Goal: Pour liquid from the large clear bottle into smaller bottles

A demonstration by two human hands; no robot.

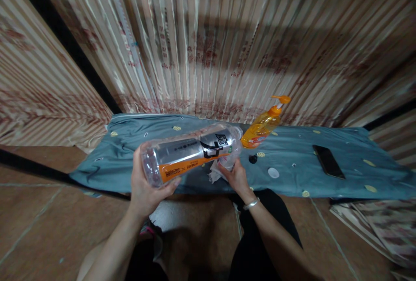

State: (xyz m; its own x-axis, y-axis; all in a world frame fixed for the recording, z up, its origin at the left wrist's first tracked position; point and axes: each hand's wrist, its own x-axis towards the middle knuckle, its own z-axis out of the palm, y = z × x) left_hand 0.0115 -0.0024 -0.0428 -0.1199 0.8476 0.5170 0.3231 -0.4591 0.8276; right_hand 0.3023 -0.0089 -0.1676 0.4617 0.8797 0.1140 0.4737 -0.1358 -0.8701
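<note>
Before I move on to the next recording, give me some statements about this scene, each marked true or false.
1. The left hand grips the large bottle near its base. True.
2. One hand is empty. False: the right hand holds a whitish cloth.
3. The pump bottle has an orange top. True.
4. Nothing lies right of the pump bottle in view. False: a dark phone lies there.
5. A white disc rests on patterned fabric. True.

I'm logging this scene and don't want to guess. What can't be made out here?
In the head view:
- Left hand: most fingers hidden behind the large bottle.
- Right hand: its full grip on the white cloth, partly covered by the hand itself and the bottle.
- Label's small print: too small and blurred to read.
- Small black object: too small and dark to identify.
- Curtain: upper end cut off by the top edge.
</note>
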